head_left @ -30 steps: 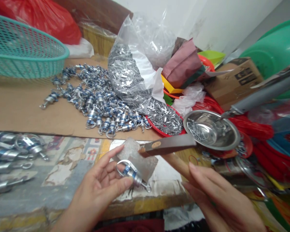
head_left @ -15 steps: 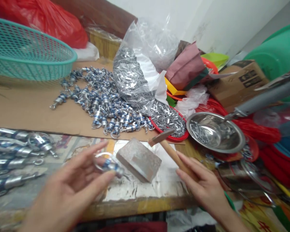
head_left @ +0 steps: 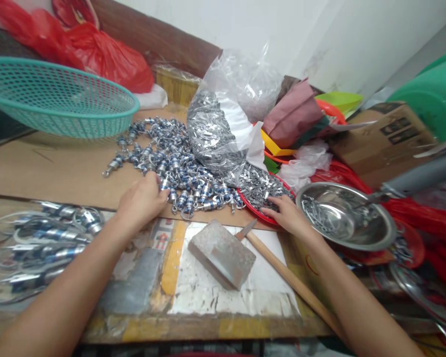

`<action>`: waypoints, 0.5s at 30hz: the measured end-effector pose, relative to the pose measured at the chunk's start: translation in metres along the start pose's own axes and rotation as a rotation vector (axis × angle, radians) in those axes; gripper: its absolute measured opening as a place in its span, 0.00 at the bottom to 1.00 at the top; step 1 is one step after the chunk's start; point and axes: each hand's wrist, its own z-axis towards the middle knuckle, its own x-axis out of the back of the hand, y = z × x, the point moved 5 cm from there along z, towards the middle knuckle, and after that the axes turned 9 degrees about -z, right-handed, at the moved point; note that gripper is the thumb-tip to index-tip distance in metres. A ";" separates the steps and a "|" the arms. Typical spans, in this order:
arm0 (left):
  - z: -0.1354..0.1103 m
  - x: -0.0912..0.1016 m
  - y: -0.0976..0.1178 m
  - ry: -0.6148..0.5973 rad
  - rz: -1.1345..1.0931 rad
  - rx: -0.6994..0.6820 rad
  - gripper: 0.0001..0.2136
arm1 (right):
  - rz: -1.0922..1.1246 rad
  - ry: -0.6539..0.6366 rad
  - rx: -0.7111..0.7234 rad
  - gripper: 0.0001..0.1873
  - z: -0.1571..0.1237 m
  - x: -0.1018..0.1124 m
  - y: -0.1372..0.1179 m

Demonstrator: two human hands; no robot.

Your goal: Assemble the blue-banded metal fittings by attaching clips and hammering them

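Observation:
My left hand [head_left: 143, 200] reaches into the near edge of a heap of blue-and-silver metal swivel parts [head_left: 171, 161] on brown cardboard, fingers curled over one of them. My right hand [head_left: 285, 214] rests on the rim of a red tray of small silver metal pieces [head_left: 258, 184], fingertips pinching among them. Between my arms lie a grey metal block [head_left: 223, 253] and a hammer [head_left: 282, 271] with a wooden handle, both untouched.
A steel bowl [head_left: 347, 218] holding small pins stands right of the tray. A clear bag of silver pieces [head_left: 217, 129] leans behind the heap. A teal mesh basket [head_left: 55, 99] sits far left, finished parts [head_left: 48, 233] near left, a cardboard box [head_left: 388, 136] far right.
My left hand put away the swivel part it held and reached forward to the heap. My right hand laid the hammer down by the block and moved to the red tray.

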 end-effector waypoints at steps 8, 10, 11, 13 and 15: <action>-0.024 0.000 0.043 0.115 0.414 -0.183 0.15 | 0.014 0.012 -0.016 0.10 0.008 -0.016 0.000; -0.045 -0.011 0.049 0.047 0.364 -0.203 0.13 | 0.040 0.062 -0.016 0.08 0.004 -0.009 -0.001; -0.056 -0.020 0.049 -0.022 0.306 -0.209 0.11 | 0.061 0.094 -0.016 0.08 0.002 -0.005 -0.002; -0.076 -0.038 0.043 -0.171 0.075 -0.203 0.08 | 0.122 0.159 -0.013 0.09 -0.004 0.006 -0.007; -0.092 -0.053 0.035 -0.224 -0.020 -0.230 0.07 | 0.209 0.200 -0.002 0.09 -0.014 0.019 -0.020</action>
